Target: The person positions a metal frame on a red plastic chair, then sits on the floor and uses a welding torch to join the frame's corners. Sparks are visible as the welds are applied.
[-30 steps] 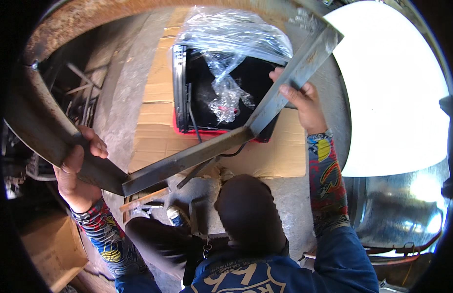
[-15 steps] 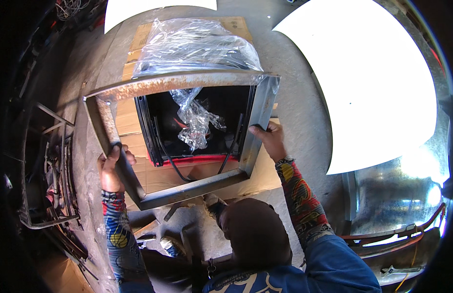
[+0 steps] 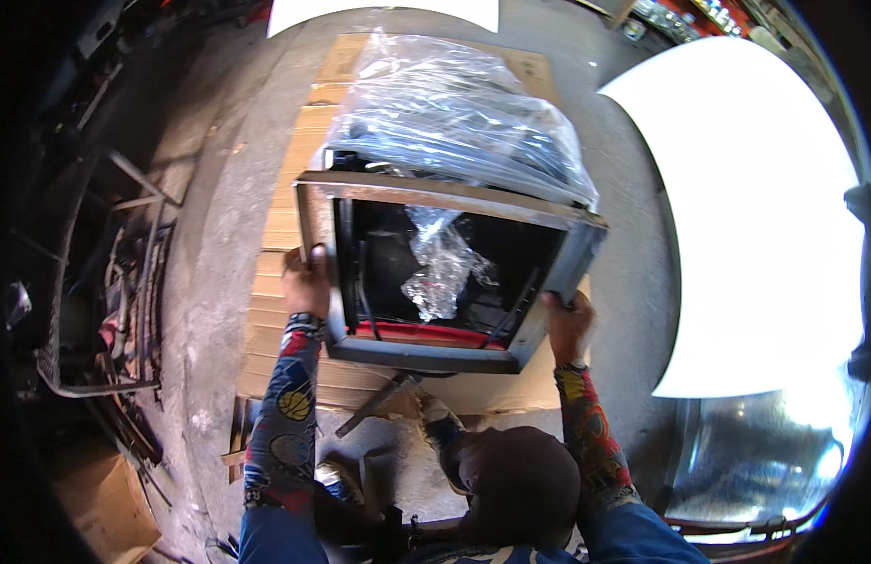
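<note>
A rectangular steel frame [image 3: 445,195], rusty brown on its far bar and grey on the others, is held up in both hands. My left hand [image 3: 306,282] is closed round its left bar. My right hand [image 3: 569,324] grips its right bar. Through the frame's opening shows a black panel-like assembly [image 3: 384,254] with side rails and a red strip [image 3: 426,335] at its near edge. A crumpled piece of clear plastic [image 3: 440,273] lies on that assembly. Clear plastic sheeting [image 3: 464,103] covers its far part. Whether the frame touches the assembly, I cannot tell.
Flattened cardboard [image 3: 278,320] lies under the assembly on the concrete floor [image 3: 219,310]. A large white curved panel [image 3: 755,226] is at the right, with a shiny metal sheet [image 3: 736,451] nearer. Metal tube framework [image 3: 69,273] stands at the left. A flat bar [image 3: 368,406] lies near my feet.
The steel frame, held in both hands, has turned clockwise, and its outline now sits more squarely over the black assembly. The whole view has shifted, so the surroundings appear further right.
</note>
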